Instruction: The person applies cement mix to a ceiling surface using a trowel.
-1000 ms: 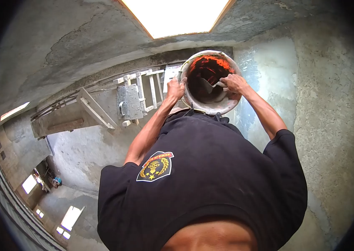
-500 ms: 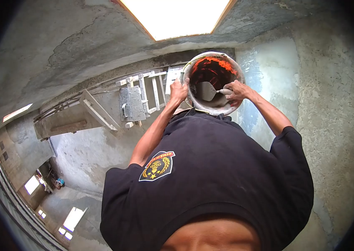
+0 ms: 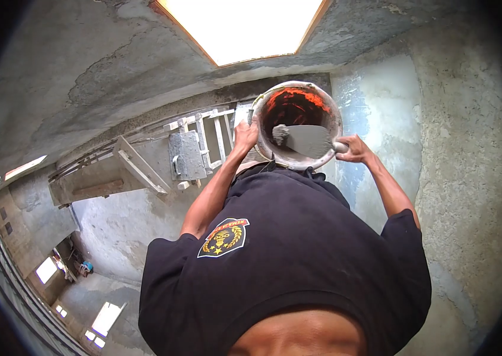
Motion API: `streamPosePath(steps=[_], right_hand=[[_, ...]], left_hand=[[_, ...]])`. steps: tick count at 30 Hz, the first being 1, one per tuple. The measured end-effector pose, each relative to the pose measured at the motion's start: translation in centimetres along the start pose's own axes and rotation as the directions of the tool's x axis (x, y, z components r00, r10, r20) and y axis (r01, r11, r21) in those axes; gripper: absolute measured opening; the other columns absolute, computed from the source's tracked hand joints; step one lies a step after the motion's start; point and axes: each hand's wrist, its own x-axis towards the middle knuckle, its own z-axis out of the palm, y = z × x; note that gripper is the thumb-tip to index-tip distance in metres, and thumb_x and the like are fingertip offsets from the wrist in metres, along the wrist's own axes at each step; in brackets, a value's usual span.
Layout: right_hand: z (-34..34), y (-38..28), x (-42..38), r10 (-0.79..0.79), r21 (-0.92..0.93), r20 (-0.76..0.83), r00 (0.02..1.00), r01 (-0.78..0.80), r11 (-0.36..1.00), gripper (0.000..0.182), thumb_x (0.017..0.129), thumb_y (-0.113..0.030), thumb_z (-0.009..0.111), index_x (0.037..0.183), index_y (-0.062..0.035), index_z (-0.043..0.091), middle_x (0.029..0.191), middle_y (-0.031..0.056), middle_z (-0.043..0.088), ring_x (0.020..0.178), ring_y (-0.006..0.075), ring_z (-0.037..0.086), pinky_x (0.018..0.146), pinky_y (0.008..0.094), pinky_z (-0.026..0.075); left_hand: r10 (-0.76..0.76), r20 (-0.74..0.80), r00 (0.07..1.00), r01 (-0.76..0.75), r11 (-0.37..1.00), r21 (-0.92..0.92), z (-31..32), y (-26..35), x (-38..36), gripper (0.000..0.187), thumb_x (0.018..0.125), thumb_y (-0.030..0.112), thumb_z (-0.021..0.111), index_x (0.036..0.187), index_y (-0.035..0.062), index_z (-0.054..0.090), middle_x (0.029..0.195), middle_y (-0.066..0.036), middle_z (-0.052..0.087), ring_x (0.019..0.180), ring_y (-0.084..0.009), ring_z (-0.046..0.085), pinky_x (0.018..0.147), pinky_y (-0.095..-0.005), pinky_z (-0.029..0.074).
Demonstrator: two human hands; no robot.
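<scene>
A bucket (image 3: pixel 335 113) with a pale, mortar-crusted rim and orange showing on its inner wall is held at waist height, its mouth facing up towards me. My left hand (image 3: pixel 245 136) is closed round the left side of the rim. On the right, my right hand (image 3: pixel 355 148) grips the handle of a trowel (image 3: pixel 311 141). Its flat grey blade lies across the bucket's mouth, and a lump of wet mortar (image 3: pixel 280 134) shows at the blade's far left end. Much of the bucket's bottom is hidden behind the blade.
To the left lies a plastering float (image 3: pixel 187 155) with a handle, beside a ladder-like wooden frame (image 3: pixel 208 139) and a long board (image 3: pixel 141 166). Rough cement walls (image 3: pixel 470 178) surround me. A bright opening (image 3: pixel 245 29) sits ahead.
My right hand has drawn the trowel back to the right, from inside the bucket to the rim, and a mortar lump now shows. My left hand keeps its hold as the bucket shifts slightly.
</scene>
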Motion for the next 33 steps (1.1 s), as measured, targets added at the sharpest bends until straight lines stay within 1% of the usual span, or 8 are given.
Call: streamPosePath(steps=[6,8,12,15,19,24,26,33], right_hand=[[3.5,0.3,-1.8,0.178,0.059,-0.278,0.944,-0.168,0.984,0.047,0.068,-0.037,0.069,0.106,-0.0113,0.060,0.086,0.0174,0.065,0.079,0.0315,0.064,0.070,0.0382,0.049],[4.7,-0.2,-1.0,0.129,0.084,-0.372,0.919,-0.105,0.991,0.044,0.068,-0.037,0.069,0.102,-0.0103,0.061,0.083,0.0185,0.063,0.077,0.0335,0.063,0.068,0.0391,0.049],[3.5,-2.0,0.5,0.077,0.038,-0.412,0.908,-0.067,0.997,0.039,0.068,-0.031,0.069,0.093,-0.0033,0.059,0.081,0.0189,0.061,0.078,0.0354,0.062,0.067,0.0399,0.048],[0.3,-6.2,2.2,-0.030,0.007,-0.467,0.884,0.037,0.999,0.037,0.066,-0.027,0.074,0.091,-0.0047,0.059,0.085,0.0158,0.063,0.080,0.0348,0.062,0.068,0.0393,0.050],[-5.4,-12.2,5.6,-0.136,-0.017,-0.537,0.832,0.151,0.988,0.042,0.063,-0.026,0.078,0.089,-0.0053,0.052,0.075,0.0125,0.059,0.067,0.0300,0.059,0.063,0.0374,0.048],[-14.7,-22.2,10.8,-0.390,-0.194,-0.553,0.736,0.341,0.920,0.029,0.072,-0.016,0.070,0.086,-0.0035,0.048,0.068,0.0168,0.059,0.065,0.0333,0.062,0.057,0.0375,0.048],[-18.1,-26.1,14.1,-0.669,-0.498,-0.512,0.539,0.448,0.743,0.024,0.073,-0.014,0.069,0.085,-0.0048,0.050,0.063,0.0149,0.057,0.062,0.0353,0.060,0.054,0.0383,0.046],[-29.5,-43.5,25.2,-0.980,-0.990,-0.118,0.159,0.062,0.129,0.028,0.078,-0.013,0.065,0.104,-0.0099,0.056,0.089,0.0049,0.057,0.065,0.0218,0.057,0.054,0.0327,0.047]], left_hand=[[-0.058,-0.025,0.998,0.059,0.998,0.029,1.0,-2.4,1.2,0.051,0.090,0.045,0.046,0.080,-0.0032,0.061,0.053,-0.014,0.057,0.049,-0.0232,0.059,0.052,-0.0395,0.046],[-0.179,0.103,0.979,0.183,0.983,-0.035,-0.5,-0.4,0.2,0.065,0.087,0.050,0.048,0.085,-0.0143,0.058,0.077,-0.033,0.059,0.083,-0.0432,0.062,0.071,-0.0471,0.047],[-0.204,0.138,0.969,0.209,0.978,-0.024,-1.2,0.1,0.3,0.064,0.085,0.049,0.049,0.089,-0.0139,0.059,0.084,-0.035,0.059,0.090,-0.0434,0.060,0.075,-0.0469,0.047],[0.098,-0.116,0.988,-0.106,0.992,-0.068,-0.3,-1.1,1.0,0.043,0.084,0.041,0.057,0.097,-0.0004,0.062,0.081,-0.020,0.065,0.081,-0.0318,0.065,0.068,-0.0416,0.049],[0.067,0.009,0.998,-0.061,0.954,-0.293,-7.0,10.4,-2.4,0.064,0.084,0.048,0.053,0.129,0.0038,0.043,0.125,-0.024,0.048,0.118,-0.0373,0.045,0.099,-0.0395,0.036],[0.059,0.086,0.995,-0.011,0.881,-0.473,-10.8,13.5,-2.5,0.034,0.092,0.040,0.047,0.094,0.0065,0.054,0.076,-0.008,0.055,0.072,-0.0177,0.055,0.067,-0.0332,0.044],[0.059,0.138,0.989,0.036,0.803,-0.595,-13.2,14.3,-2.9,0.030,0.092,0.040,0.047,0.092,0.0103,0.052,0.063,0.001,0.045,0.050,-0.0066,0.043,0.043,-0.0239,0.037],[0.184,-0.051,0.982,-0.187,0.866,-0.464,-20.1,17.3,-4.8,0.032,0.089,0.038,0.056,0.090,0.0056,0.056,0.070,-0.005,0.058,0.065,-0.0104,0.055,0.060,-0.0296,0.044]])
